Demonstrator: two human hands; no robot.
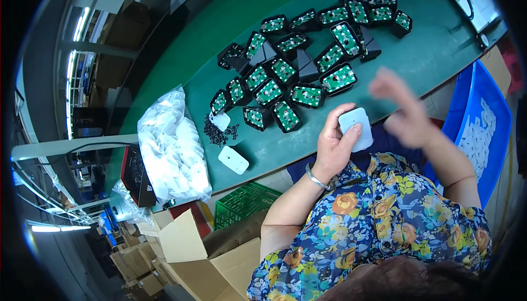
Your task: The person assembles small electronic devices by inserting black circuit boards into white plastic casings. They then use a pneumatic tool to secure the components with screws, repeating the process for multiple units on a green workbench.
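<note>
Bare table (282,147) gives passage between the loose cover (233,160) and the left hand (334,147), and again right of the boards (269,92), which obstruct the middle, while the bag (173,144) and black parts (218,134) restrict the left end.

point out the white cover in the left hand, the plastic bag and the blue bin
White cover (360,120): head view, its flat face.
Plastic bag (173,146): head view, its bulging side.
Blue bin (462,97): head view, its side wall.

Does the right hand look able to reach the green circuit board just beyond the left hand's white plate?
Likely yes: the right hand, though blurred, is close to the circuit board, with only bare green tabletop visible between them.
</note>
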